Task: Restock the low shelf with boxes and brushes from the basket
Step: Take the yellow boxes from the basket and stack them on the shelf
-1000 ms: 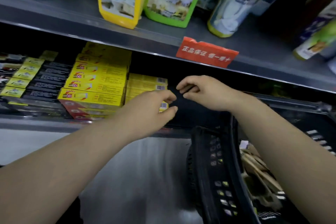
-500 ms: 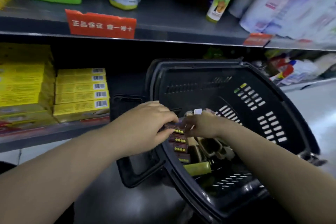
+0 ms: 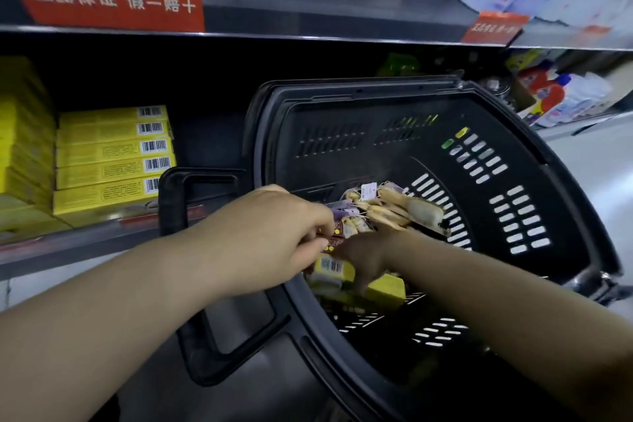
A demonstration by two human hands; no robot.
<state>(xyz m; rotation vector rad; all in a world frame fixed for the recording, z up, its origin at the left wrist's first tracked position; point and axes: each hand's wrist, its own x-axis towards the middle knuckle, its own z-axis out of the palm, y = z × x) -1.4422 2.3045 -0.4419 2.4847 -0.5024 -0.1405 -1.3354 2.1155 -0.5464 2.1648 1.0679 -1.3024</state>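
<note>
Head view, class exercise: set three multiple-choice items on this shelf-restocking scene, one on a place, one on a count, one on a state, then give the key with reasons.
1. Where do the tagged wooden brushes lie?
A. on the low shelf
B. inside the black basket
C. on the floor

2. How many yellow boxes with barcodes are in the stack on the low shelf nearest the basket?
A. two
B. five
C. nine

3. What is the left hand doing?
A. gripping small dark red boxes over the basket
B. resting flat on the shelf
C. hanging idle

Key: 1 B, the brushes sit against the basket's inner wall. 2 B, five barcodes show one above another. 3 A, its fingers curl round the boxes while the right hand reaches down by a yellow box in the basket.
</note>
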